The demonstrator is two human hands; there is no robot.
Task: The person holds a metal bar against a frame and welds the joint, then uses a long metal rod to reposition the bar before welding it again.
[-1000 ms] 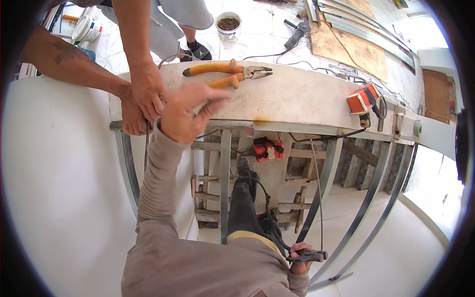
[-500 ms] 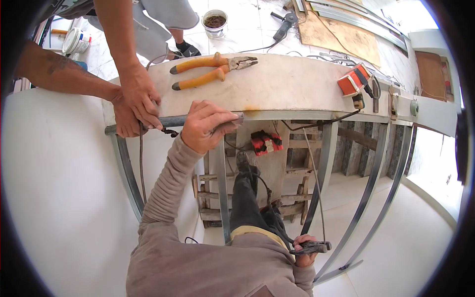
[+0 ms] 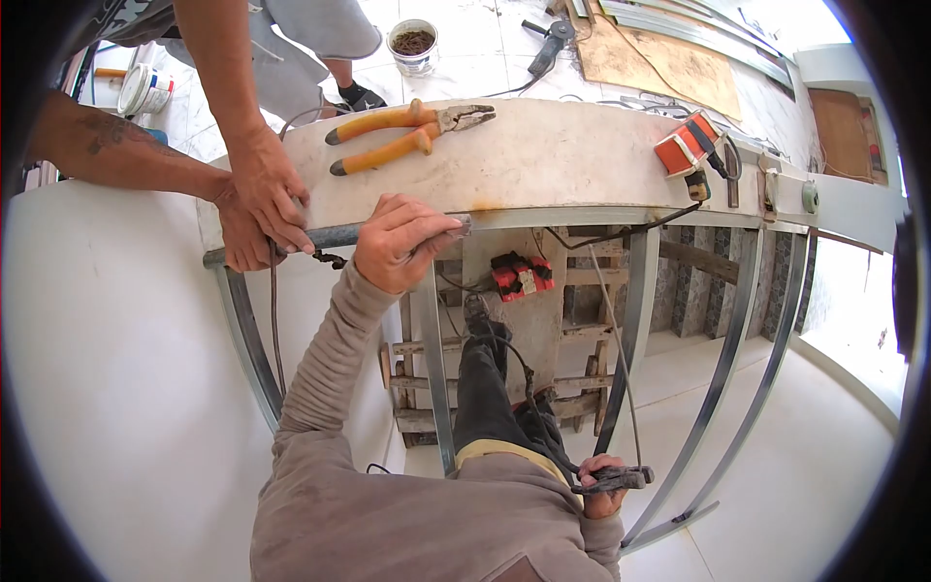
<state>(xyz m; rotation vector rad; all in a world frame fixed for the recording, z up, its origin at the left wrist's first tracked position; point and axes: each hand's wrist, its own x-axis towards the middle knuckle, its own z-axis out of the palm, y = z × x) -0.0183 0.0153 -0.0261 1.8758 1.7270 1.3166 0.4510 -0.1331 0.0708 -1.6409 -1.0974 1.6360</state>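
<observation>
My left hand (image 3: 396, 241) is closed over a grey metal tube (image 3: 335, 236) that lies along the wall's edge. A short metal end (image 3: 464, 226) shows past my fingertips; my hand hides how it joins the tube. Low on the right, my right hand (image 3: 603, 490) grips a dark welding electrode holder (image 3: 621, 478). A thin welding rod (image 3: 613, 349) rises from its jaws toward the metal rail (image 3: 553, 220). Another person's hands (image 3: 260, 209) are at the tube's left end, beside a dark cable (image 3: 274, 320).
Orange-handled pliers (image 3: 412, 131) and an orange-and-white box (image 3: 690, 145) lie on the wall top (image 3: 562, 160). Upright metal bars (image 3: 635, 320) stand below the rail. A red boxy item (image 3: 522, 278) rests on a plank. Beyond are a bucket (image 3: 415, 63) and an angle grinder (image 3: 551, 47).
The whole view has shifted slightly. Both my hands keep their holds, and the other person's hands stay at the tube's left end.
</observation>
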